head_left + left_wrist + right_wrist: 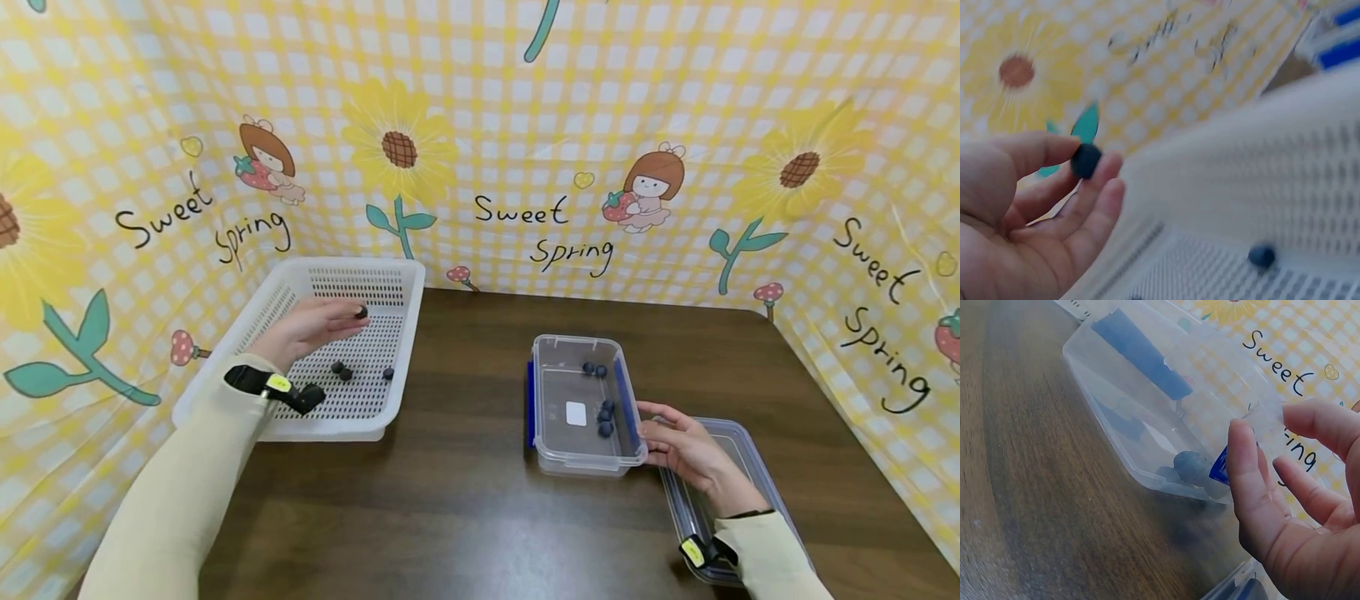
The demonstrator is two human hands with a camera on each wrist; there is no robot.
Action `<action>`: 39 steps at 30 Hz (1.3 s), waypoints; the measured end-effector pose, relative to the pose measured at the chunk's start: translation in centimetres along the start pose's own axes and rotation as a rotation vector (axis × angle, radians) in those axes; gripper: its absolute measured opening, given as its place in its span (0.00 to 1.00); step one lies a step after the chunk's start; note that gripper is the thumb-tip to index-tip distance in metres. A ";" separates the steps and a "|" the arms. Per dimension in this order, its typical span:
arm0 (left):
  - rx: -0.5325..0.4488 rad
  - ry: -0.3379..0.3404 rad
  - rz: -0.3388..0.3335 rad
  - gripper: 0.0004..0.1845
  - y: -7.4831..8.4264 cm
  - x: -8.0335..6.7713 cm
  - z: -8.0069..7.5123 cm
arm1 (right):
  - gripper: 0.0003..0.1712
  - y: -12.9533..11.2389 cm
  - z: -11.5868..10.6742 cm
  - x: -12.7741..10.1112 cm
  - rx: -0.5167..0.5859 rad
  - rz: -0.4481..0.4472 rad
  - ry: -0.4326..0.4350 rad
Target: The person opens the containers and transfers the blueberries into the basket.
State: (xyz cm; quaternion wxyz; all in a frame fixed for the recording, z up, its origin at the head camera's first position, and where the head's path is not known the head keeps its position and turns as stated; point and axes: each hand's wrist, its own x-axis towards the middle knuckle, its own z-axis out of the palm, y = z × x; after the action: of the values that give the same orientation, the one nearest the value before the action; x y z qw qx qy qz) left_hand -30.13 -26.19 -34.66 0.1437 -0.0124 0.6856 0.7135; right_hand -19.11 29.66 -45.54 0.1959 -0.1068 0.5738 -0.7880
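A dark berry (362, 312) sits pinched by the left hand (315, 329) — too loose a squeeze could drop it into the white basket (411, 333) below that hand. The right hand (686, 450), fingers spread, touches the clear box (558, 383) — a lid (690, 504) lies beneath.

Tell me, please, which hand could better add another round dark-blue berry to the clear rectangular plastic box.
Probably the left hand: it pinches a berry over the white rectangular plastic basket, while the right hand, holding none, is at the box.
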 end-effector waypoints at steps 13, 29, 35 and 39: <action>-0.139 0.078 -0.094 0.09 -1.7 -0.1 -4.5 | 0.20 0.1 0.1 -0.2 -0.026 0.016 0.016; 0.047 0.172 -0.103 0.31 -1.6 0.3 -4.4 | 0.19 -0.1 0.2 -0.4 -0.008 0.028 0.008; 0.134 0.095 -0.069 0.32 -0.1 0.3 -1.1 | 0.19 -0.2 0.2 -0.4 -0.004 0.029 0.009; 0.084 0.034 -0.022 0.28 1.0 0.7 1.4 | 0.19 -0.2 0.2 -0.4 -0.013 0.045 0.030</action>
State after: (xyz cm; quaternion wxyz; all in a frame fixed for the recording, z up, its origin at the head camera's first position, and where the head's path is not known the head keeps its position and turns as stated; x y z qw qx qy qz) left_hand -30.72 -24.70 -33.76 0.1400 -0.0260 0.7172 0.6822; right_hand -18.72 29.66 -45.28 0.2039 -0.0834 0.5842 -0.7811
